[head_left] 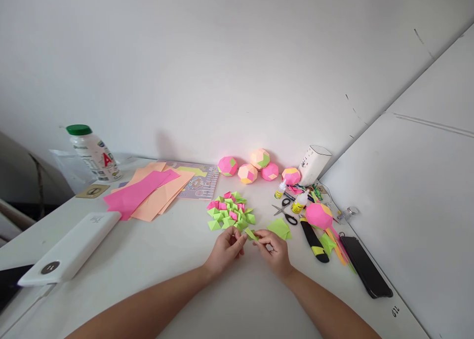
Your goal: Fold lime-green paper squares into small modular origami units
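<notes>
The two hands are close to each other above the front part of a white counter (222, 304), and a small folded green paper piece (251, 234) is between them. The left hand (225, 250) has its grip closed on the left end of this piece, with the thumb and the fingers brought together. The right hand (274, 251) has its grip closed on the other end, with its fingertips pinching the paper. Just behind the hands lies a loose pile of folded pieces (229, 211), green and pink. Beside the right hand there are flat green sheets (279, 228), and behind them open scissors (285, 211) and two small glue bottles (289, 196) with yellow labels. More to the right are a pink and orange paper ball (319, 215), a black and yellow cutter (314, 241) and a black phone (365, 265). Near the wall stands a white container (314, 165), and to the left of it is a row of paper balls (247, 173), where one rests on top of others. On the left side, pink sheets (137, 193) lie over peach sheets (163, 196), which partly cover a purple notebook (196, 182). A white power bank (70, 250) lies nearer, and a bottle with a green cap (94, 154) is at the far left.
</notes>
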